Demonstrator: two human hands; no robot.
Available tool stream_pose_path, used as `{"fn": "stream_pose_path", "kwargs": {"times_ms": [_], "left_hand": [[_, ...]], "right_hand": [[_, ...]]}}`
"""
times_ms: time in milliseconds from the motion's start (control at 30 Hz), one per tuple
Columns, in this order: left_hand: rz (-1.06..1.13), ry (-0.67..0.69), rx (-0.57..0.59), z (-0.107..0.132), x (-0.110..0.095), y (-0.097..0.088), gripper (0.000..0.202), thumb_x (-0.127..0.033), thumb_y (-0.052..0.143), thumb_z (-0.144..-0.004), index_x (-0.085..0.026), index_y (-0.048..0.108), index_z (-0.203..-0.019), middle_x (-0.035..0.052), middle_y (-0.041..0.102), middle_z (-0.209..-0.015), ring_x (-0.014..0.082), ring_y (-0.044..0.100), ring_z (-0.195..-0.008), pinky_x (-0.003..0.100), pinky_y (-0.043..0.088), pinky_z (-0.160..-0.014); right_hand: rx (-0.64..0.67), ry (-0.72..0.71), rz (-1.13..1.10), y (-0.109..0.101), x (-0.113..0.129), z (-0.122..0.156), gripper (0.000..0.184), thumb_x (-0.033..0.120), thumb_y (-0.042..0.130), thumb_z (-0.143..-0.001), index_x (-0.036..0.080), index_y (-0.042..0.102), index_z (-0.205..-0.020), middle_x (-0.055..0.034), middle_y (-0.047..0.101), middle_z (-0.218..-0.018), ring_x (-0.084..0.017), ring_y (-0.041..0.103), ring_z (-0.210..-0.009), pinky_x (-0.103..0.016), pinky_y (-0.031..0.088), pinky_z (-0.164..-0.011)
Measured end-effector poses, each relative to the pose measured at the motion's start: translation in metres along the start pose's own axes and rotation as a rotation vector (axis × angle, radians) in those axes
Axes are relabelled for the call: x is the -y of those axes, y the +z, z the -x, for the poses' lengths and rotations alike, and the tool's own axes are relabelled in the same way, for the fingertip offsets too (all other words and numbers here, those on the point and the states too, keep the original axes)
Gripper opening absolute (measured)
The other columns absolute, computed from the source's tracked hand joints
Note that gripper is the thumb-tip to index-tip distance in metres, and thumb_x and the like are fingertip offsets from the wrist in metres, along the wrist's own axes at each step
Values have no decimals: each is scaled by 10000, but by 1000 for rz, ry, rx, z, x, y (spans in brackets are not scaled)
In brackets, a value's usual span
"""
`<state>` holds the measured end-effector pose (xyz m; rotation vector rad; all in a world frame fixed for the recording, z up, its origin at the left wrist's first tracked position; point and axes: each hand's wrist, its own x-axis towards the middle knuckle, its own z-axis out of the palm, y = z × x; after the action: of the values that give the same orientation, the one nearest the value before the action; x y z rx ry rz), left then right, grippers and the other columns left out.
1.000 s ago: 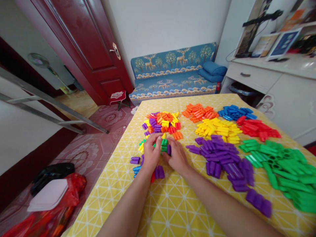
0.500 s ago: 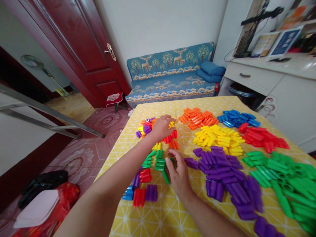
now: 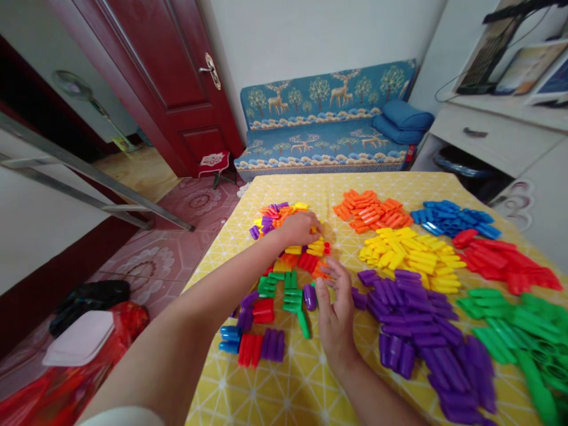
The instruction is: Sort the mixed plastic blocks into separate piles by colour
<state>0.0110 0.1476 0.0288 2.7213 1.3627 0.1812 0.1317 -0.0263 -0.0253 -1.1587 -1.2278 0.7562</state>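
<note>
My left hand (image 3: pixel 302 229) reaches over a mixed pile of short plastic tubes (image 3: pixel 269 223), orange, purple and yellow. Its fingers are bent down and drawn together among yellow tubes (image 3: pixel 316 247); what they pinch, if anything, is hidden. My right hand (image 3: pixel 336 313) is half curled, thumb and fingers apart, beside orange tubes (image 3: pixel 320 270) and a lone purple tube (image 3: pixel 310 297). Closer to me, small rows of tubes lie side by side: green (image 3: pixel 291 291), red (image 3: pixel 251 350), purple (image 3: pixel 273 345) and blue (image 3: pixel 230 339).
Sorted heaps cover the table's right: orange (image 3: pixel 370 211), blue (image 3: pixel 455 219), yellow (image 3: pixel 410 257), red (image 3: pixel 506 263), purple (image 3: pixel 412 325) and green (image 3: pixel 523 328). Behind the yellow tablecloth (image 3: pixel 306 186) stands a blue sofa (image 3: pixel 317 124). A metal ladder-like frame (image 3: pixel 84 168) is at left.
The view has shifted, so the table heaps appear farther right. My left hand's fingers have bent down and closed. My right hand has moved off the green tubes, and a purple tube now shows beside them.
</note>
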Motion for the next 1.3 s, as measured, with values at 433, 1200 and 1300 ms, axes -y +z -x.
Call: {"fn": "stream_pose_path", "kwargs": {"times_ms": [433,1200,1300], "left_hand": [[352,230,290,129,-62,-75,246,-345,625,-857,-263,700,-1077,28,741,-1015,187,686,-915,244,497,-816],[787,-376,-84,61,87,0,403,-428,634,-793,-112,722,-1027,74,736,-1007,218,668,-953,326,508,-907],[853,-244,0,89,56,-14,383,-419,645,-803,-127,721,-1038,85,727,-1055,224,659,-999,323,490,-930]], "right_hand": [[52,-53,109,-1,-3,-1,431,382,433,-940,213,451,-1336,-118,430,-1437,-240,392,-1335,-495,314,-1104],[72,-64,128,0,-8,-3,374,389,440,-931,195,514,-1241,-118,499,-1351,-241,435,-1278,-489,319,-1087],[69,-58,122,0,-8,-2,384,394,445,-928,193,506,-1250,-122,504,-1346,-245,441,-1273,-491,326,-1082]]}}
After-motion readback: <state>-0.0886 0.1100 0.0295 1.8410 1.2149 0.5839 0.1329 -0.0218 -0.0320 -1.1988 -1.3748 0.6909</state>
